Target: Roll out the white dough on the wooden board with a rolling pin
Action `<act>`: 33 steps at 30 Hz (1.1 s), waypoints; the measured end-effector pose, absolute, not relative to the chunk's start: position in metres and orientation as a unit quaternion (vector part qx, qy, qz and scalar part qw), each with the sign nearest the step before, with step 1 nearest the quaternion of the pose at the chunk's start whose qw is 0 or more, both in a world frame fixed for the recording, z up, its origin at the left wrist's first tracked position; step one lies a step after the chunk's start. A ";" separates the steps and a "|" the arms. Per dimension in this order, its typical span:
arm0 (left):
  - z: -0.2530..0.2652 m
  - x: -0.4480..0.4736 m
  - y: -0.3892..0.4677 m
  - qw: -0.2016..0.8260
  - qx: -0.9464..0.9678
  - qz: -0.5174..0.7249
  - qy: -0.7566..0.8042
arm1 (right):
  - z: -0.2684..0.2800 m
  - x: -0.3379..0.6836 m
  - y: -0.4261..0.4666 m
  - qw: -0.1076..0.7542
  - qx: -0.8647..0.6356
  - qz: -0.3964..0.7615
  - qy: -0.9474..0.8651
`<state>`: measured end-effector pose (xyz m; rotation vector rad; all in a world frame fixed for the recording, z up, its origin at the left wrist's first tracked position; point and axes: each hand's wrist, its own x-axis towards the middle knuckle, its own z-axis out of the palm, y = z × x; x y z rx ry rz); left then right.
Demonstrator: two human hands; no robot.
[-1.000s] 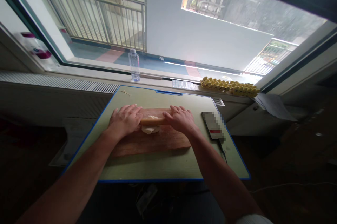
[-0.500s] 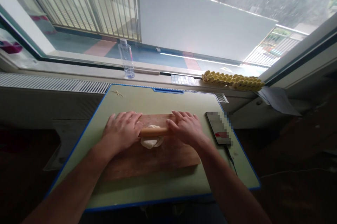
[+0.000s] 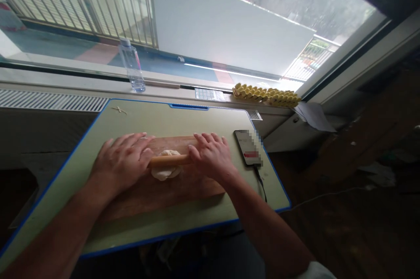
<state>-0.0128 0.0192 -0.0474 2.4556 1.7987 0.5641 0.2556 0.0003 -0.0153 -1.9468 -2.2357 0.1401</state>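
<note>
A wooden rolling pin [image 3: 170, 160] lies across a lump of pale dough [image 3: 165, 173], which shows on both its near and far sides. My left hand [image 3: 122, 159] presses on the pin's left end, its fingers laid over it. Over the right end my right hand [image 3: 211, 155] is curled in the same way. Both pin ends are hidden under the hands. Beneath the dough is a wooden cutting board [image 3: 170, 193], set at a slight slant on a pale green table [image 3: 147, 117] with a blue rim.
A phone [image 3: 247, 148] with a cable plugged in lies right of the board. Thin pale scraps [image 3: 120, 110] rest at the table's far left. Along the windowsill stand a clear plastic bottle [image 3: 133, 67] and yellow egg trays [image 3: 265, 95].
The whole scene has shifted left and tilted as my head turned. Both hands stay on the rolling pin, and the dough remains beneath it.
</note>
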 end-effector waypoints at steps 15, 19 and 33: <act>-0.039 -0.004 -0.009 -0.060 0.784 0.178 0.592 | -0.029 0.249 -0.029 0.161 -0.674 0.004 -0.721; -0.045 -0.005 -0.016 -0.076 0.785 0.186 0.586 | -0.032 0.246 -0.037 0.160 -0.681 -0.015 -0.715; -0.044 -0.006 -0.007 -0.061 0.795 0.145 0.586 | -0.033 0.243 -0.030 0.147 -0.712 -0.011 -0.686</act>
